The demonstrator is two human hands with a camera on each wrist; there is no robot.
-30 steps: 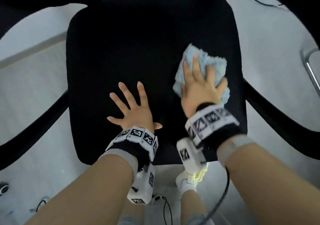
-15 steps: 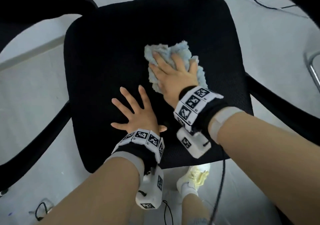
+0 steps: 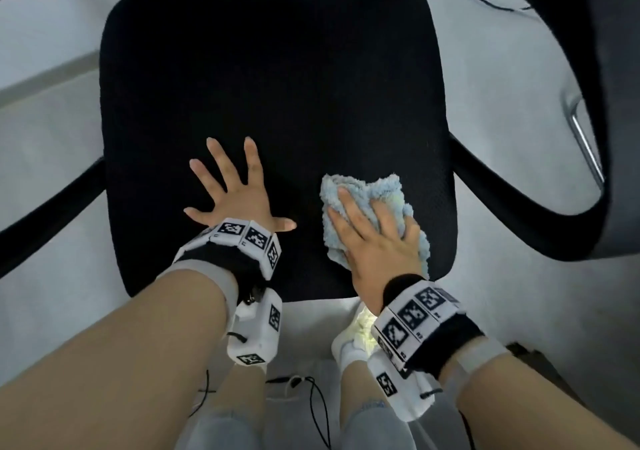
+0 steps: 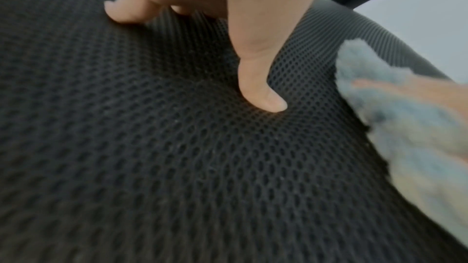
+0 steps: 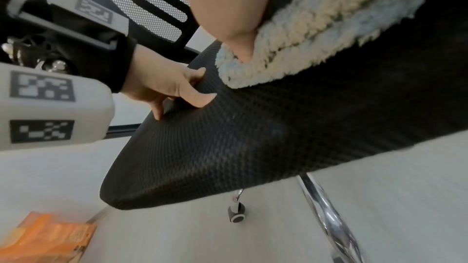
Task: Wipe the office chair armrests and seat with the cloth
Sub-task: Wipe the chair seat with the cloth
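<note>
The black mesh seat (image 3: 270, 79) of the office chair fills the head view. My left hand (image 3: 235, 193) lies flat on its front left part with the fingers spread, and its thumb (image 4: 263, 95) touches the mesh. A fluffy light blue cloth (image 3: 367, 186) lies on the front right part of the seat. My right hand (image 3: 374, 235) presses it down with straight fingers. The cloth (image 5: 316, 27) bunches under that hand near the seat's front edge (image 5: 202, 177). Black armrests run along the left (image 3: 48, 224) and right (image 3: 519, 214) of the seat.
A pale floor surrounds the chair. A chrome bar (image 3: 585, 141) stands at the right, and a chrome base leg (image 5: 326, 213) with a caster (image 5: 236, 214) shows under the seat. Cables (image 3: 311, 397) and my shoes lie below the front edge. An orange packet (image 5: 43, 239) lies on the floor.
My right hand has slid the cloth from the seat's middle toward the front right edge. The left hand stays flat on the seat.
</note>
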